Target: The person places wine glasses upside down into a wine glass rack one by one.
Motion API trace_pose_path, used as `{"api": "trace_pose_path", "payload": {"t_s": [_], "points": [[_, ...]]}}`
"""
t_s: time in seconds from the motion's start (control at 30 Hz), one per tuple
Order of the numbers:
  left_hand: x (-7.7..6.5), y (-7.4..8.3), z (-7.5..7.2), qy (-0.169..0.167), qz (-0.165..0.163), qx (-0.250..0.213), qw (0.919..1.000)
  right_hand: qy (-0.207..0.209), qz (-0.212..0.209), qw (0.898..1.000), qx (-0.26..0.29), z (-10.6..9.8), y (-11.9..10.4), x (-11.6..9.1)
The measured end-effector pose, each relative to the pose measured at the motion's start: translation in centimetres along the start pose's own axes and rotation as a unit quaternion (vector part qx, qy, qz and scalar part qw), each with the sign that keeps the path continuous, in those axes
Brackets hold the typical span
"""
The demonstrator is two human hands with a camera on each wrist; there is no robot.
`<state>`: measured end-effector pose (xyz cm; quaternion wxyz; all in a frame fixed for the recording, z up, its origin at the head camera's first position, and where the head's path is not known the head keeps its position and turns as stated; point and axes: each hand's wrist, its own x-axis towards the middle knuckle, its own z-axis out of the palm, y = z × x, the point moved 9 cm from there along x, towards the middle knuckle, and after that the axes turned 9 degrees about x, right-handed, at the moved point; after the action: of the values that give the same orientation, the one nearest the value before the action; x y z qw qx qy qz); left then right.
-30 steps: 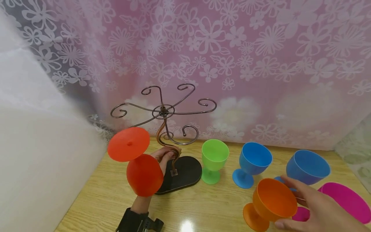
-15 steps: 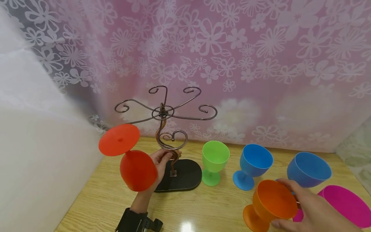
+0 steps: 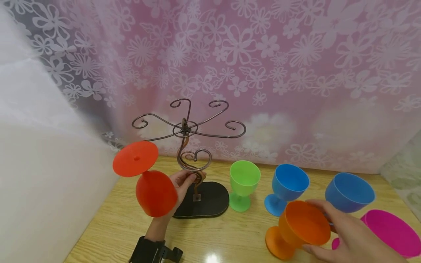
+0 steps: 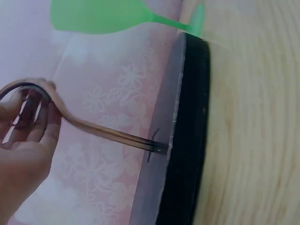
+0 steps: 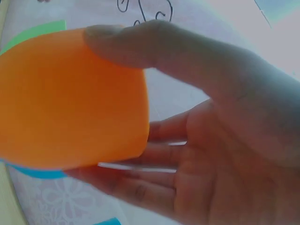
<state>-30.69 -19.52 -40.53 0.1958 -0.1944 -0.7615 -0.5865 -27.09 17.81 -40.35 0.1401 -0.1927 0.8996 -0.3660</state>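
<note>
Orange cup [image 3: 304,226] sits in the lower right of the frame, tilted, with its mouth toward the upper right and its foot toward the lower left. Your right hand [image 3: 352,233] grips the bowl, thumb on the near side and fingers on the far side; the right wrist view shows the bowl between them. You cannot tell from these views whether the foot touches the table [image 3: 210,237].

Your left hand [image 3: 182,184] holds the stand [image 3: 210,199] left of centre, thumb and fingers round the curved stem just above the black base. Wire arms with curled ends spread from the stand's top in the middle of the frame. Red cup [image 3: 156,193] hangs upside down at the lower-left arm, its foot uppermost, partly in front of your left wrist.

Green cup [image 3: 245,179] stands just beside the right end of the base. To its right you have one blue cup [image 3: 289,182], then a second blue cup [image 3: 350,193], its foot hidden from the head view, and a pink cup [image 3: 391,233] at the lower right edge, partly behind your right hand. A pink flowered curtain [image 3: 230,54] fills the upper part of the frame
</note>
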Motion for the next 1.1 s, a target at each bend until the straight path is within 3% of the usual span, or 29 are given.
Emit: {"api": "trace_pose_path", "payload": {"t_s": [0.07, 0.17, 0.27, 0.33, 0.4, 0.47, 0.6, 0.73, 0.87, 0.97, 1.0, 1.1], "points": [[-0.2, -0.7, -0.2, -0.013, -0.022, 0.031, 0.9992, 0.016, -0.052, 0.998, -0.001, 0.0, -1.2, 0.0], [-0.6, -0.4, -0.3, -0.041, -0.053, 0.090, 0.9936, 0.045, -0.132, 0.990, -0.005, 0.1, -2.9, -0.3], [-0.8, 0.8, -0.6, -0.071, -0.085, 0.138, 0.9842, 0.068, -0.159, 0.985, 0.009, 0.1, -4.0, -0.4], [-1.2, 0.6, -0.5, -0.112, -0.122, 0.134, 0.9772, 0.085, -0.179, 0.980, 0.017, 0.1, -4.7, -0.5], [-1.7, 0.2, 0.1, -0.179, -0.146, 0.108, 0.9670, 0.099, -0.199, 0.975, 0.021, 0.0, -5.6, -0.5], [-2.5, -0.7, 1.3, -0.262, -0.166, 0.065, 0.9484, 0.112, -0.225, 0.968, 0.023, 0.0, -6.6, -0.6], [-4.3, -1.4, 4.4, -0.409, -0.165, -0.048, 0.8964, 0.112, -0.252, 0.959, 0.070, 0.3, -7.9, -0.4], [-5.4, -0.9, 7.2, -0.493, -0.139, -0.153, 0.8448, 0.094, -0.291, 0.941, 0.144, 0.5, -9.1, -0.2], [-6.0, 0.0, 9.1, -0.531, -0.119, -0.234, 0.8058, 0.072, -0.316, 0.925, 0.199, 0.7, -9.9, -0.1], [-6.3, 1.1, 9.8, -0.548, -0.090, -0.269, 0.7868, 0.071, -0.324, 0.916, 0.225, 0.7, -10.1, -0.1], [-6.4, 1.4, 9.9, -0.550, -0.080, -0.276, 0.7838, 0.070, -0.329, 0.912, 0.234, 0.7, -10.2, -0.1], [-6.2, 2.5, 10.3, -0.539, -0.059, -0.299, 0.7853, 0.070, -0.344, 0.901, 0.255, 0.9, -10.5, -0.1]]}}
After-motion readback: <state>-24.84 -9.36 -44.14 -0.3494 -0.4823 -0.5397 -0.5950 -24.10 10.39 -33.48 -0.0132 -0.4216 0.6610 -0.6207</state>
